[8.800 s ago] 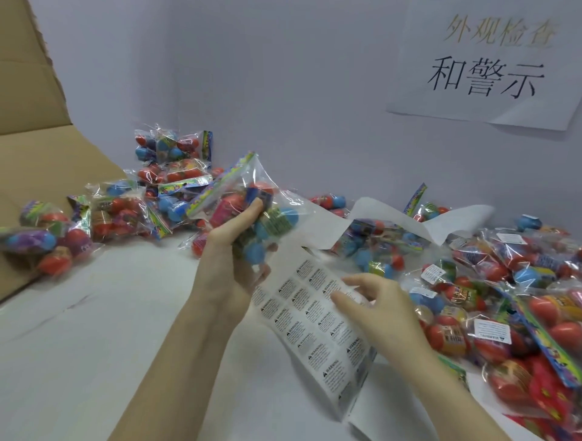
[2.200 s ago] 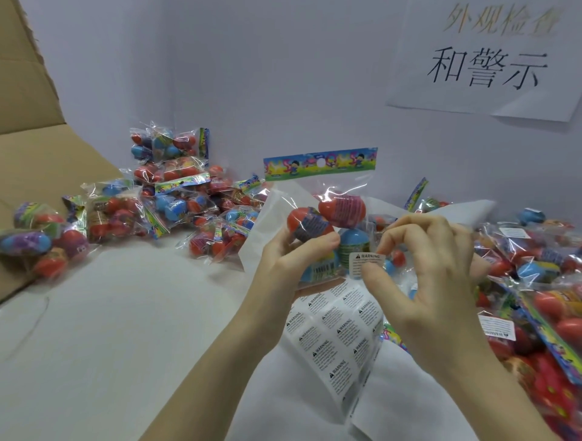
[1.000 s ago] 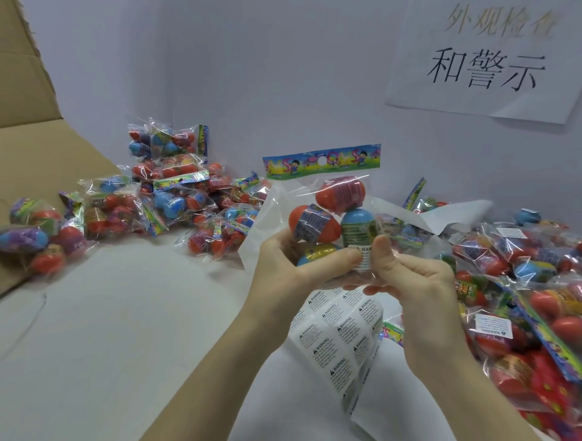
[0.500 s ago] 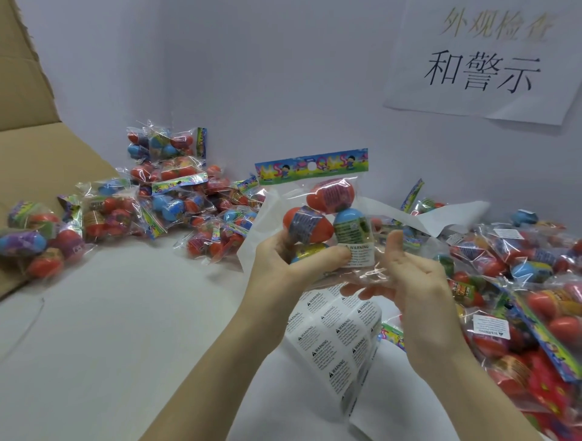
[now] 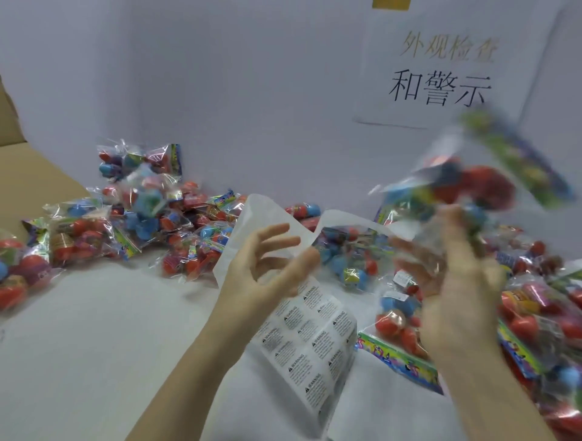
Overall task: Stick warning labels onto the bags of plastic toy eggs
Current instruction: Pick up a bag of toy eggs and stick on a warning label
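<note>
Now one blurred bag (image 5: pixel 466 192) in right hand (image 5: pixel 456 299); left hand (image 5: pixel 261 277) open, empty; one label sheet (image 5: pixel 311 340) below.

white paper sign (image 5: pixel 441 69), black characters, on far wall right | brown cardboard (image 5: pixel 28 176), perhaps a box flap, far left | yellow patch (image 5: pixel 391 3) at top edge, above sign

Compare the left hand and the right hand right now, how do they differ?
The left hand is open and empty, fingers spread; the right hand has a grip on a bag of toy eggs. The left hangs over the warning label sheet; the right is over the right-hand pile of bags. Both are bare.
</note>
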Demonstrator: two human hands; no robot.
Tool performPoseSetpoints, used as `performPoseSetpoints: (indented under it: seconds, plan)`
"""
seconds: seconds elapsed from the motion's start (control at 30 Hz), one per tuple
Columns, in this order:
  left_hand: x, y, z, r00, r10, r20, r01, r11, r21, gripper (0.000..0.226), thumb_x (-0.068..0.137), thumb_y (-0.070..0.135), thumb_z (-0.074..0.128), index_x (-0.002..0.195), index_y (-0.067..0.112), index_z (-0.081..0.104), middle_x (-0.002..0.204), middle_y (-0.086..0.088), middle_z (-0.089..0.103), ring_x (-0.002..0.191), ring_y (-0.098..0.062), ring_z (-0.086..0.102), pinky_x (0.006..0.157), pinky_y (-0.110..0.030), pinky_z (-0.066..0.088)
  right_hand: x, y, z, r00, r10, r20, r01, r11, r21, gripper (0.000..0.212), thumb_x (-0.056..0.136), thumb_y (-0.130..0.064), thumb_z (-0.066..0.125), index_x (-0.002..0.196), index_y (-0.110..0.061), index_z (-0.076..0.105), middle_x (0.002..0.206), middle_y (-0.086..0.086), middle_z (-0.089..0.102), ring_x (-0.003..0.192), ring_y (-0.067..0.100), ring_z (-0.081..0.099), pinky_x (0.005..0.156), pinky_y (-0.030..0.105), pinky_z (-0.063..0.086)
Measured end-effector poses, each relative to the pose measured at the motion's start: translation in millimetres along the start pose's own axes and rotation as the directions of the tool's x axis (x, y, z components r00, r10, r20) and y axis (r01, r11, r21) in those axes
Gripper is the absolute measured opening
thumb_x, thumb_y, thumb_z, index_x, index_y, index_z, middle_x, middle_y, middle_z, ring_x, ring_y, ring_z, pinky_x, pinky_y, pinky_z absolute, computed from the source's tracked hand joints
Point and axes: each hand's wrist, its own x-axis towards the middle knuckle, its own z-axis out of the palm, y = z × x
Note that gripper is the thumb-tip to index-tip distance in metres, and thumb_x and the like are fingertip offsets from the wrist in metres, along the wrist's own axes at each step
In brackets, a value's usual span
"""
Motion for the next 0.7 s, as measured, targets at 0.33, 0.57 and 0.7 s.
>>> performPoseSetpoints:
  seconds: [0.33,0.57,0.7]
  plan:
    - [33.8,-27.2,-102.6,0.691,0.073,-0.719,0.588,0.522,0.618,0.044,0.083,0.036,0.061,0.12,0.014,0.054,0.135,-0.014,0.044,0.128,-0.03,0.035,0.106,-0.046,0.028,-18.1,28.2,2.4,0.791,-0.21,0.574,0.59,0.017,-0.807,0.05,0.067,-0.032,0.079,0.111,-0.012,0.067,0.093,0.002,0.073,0.072,0.023,0.067,0.075,0.037,0.045]
    - [7.1,-47.3,-150.1,0.842,-0.156,-0.517,0.536,0.126,0.835,0.075,0.083,0.052,0.057,0.144,0.026,0.023,0.151,-0.008,0.025,0.134,-0.032,0.031,0.106,-0.047,0.033,-20.6,33.3,0.6,0.721,-0.288,0.63,0.626,-0.119,-0.771,0.03,0.061,-0.026,0.086,0.083,-0.008,0.075,0.074,0.007,0.073,0.056,0.02,0.067,0.067,0.04,0.049]
    - [3.1,-25.2,-130.9,0.795,0.233,-0.56,0.451,0.389,0.803,0.058,0.081,0.032,0.069,0.133,0.02,0.048,0.132,-0.013,0.051,0.118,-0.036,0.047,0.095,-0.046,0.042,-21.5,31.1,4.9,0.719,-0.359,0.595,0.615,-0.068,-0.785,0.027,0.069,-0.032,0.066,0.08,-0.009,0.075,0.073,0.004,0.073,0.055,0.02,0.066,0.065,0.037,0.049]
